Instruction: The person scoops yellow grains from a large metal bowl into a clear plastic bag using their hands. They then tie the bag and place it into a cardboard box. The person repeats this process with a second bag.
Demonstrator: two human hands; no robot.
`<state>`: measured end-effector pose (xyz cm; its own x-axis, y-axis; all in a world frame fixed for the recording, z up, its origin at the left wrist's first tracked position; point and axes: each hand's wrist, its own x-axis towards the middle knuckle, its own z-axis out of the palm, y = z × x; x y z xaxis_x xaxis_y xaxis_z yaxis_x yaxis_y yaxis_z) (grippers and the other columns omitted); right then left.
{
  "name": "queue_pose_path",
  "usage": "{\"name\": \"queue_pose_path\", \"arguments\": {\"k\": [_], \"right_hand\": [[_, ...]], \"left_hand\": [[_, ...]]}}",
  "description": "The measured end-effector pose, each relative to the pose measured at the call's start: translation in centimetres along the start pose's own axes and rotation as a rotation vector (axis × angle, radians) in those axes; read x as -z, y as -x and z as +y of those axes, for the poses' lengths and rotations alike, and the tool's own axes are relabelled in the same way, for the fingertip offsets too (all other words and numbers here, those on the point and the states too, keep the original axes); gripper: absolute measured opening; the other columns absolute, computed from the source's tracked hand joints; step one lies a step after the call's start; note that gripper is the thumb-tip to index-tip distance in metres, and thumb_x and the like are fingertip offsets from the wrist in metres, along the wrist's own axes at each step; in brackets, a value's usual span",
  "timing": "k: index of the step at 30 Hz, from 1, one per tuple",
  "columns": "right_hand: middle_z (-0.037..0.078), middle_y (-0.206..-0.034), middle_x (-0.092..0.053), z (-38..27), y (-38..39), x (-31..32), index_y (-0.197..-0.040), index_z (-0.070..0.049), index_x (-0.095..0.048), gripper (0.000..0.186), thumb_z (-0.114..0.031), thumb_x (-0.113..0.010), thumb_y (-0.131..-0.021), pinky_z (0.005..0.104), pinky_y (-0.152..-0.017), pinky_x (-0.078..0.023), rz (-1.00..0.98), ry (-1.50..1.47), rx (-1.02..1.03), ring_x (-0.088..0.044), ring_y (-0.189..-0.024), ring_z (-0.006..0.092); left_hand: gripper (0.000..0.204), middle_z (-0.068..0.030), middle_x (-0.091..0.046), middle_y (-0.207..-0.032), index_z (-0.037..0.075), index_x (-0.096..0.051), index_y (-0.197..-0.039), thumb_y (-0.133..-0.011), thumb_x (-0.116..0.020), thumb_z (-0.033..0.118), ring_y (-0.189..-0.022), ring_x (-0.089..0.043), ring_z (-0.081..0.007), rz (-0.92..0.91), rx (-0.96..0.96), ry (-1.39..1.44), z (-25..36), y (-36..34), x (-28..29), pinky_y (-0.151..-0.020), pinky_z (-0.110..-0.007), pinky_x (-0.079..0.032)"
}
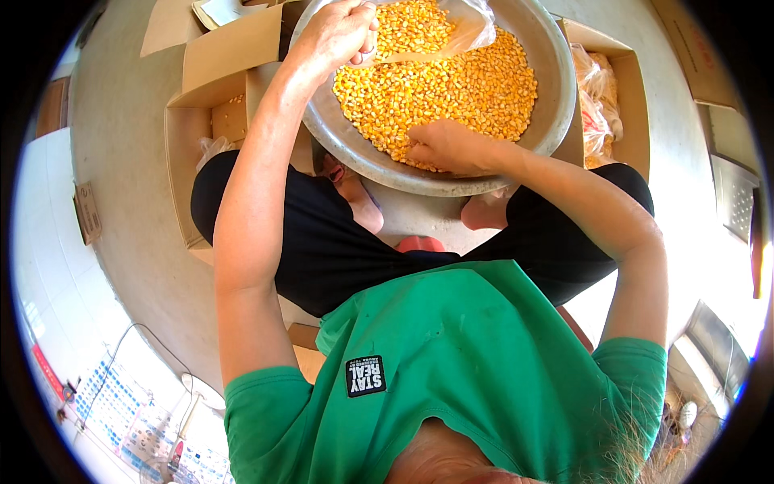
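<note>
A large metal basin (562, 105) holds loose yellow corn kernels (492, 89) in front of me. Over its far part lies a clear plastic bag (474, 31) with kernels in it. My left hand (337, 34) grips the bag's edge at the basin's left side, fingers closed. Down among the loose kernels, near the basin's close edge, is my right hand (453, 148). Its fingers are curled and pressed into the corn, with the tips partly hidden.
An open cardboard box (181, 137) on the left has a few kernels inside. To the right, another cardboard box (634, 105) contains filled plastic bags (597, 105). My knees and bare feet flank the basin's near side. A red object (419, 243) sits between my feet.
</note>
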<state>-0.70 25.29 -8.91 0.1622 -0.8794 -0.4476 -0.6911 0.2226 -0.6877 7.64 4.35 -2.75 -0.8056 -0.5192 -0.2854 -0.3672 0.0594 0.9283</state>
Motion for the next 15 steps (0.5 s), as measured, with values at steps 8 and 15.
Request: {"name": "queue_pose_path", "arguments": {"k": [8, 15], "right_hand": [[0.014, -0.084, -0.061, -1.0, -0.8, 6.8, -0.100, -0.001, -0.061, 0.031, -0.030, -0.051, -0.096, 0.0372, -0.072, -0.048, 0.125, -0.061, 0.078, -0.058, -0.078, 0.0238], [0.019, -0.089, -0.067, -2.3, -1.8, 14.4, -0.095, -0.005, -0.065, 0.028, -0.029, -0.051, -0.090, 0.0454, -0.071, -0.051, 0.559, 0.329, 0.151, -0.064, -0.081, 0.0348]], "left_hand": [[0.026, -0.0039, -0.053, -0.059, 0.004, -0.052, -0.085, -0.101, -0.041, 0.020, -0.048, -0.050, -0.0117, 0.009, 0.031, 0.008, -0.6, -0.3, 0.2, -0.045, -0.026, -0.041], [0.032, -0.0014, -0.053, -0.063, 0.001, -0.058, -0.090, -0.098, -0.042, 0.028, -0.053, -0.049, -0.0082, 0.026, -0.029, -0.197, -1.0, -0.3, 0.5, -0.050, -0.023, -0.042]]}}
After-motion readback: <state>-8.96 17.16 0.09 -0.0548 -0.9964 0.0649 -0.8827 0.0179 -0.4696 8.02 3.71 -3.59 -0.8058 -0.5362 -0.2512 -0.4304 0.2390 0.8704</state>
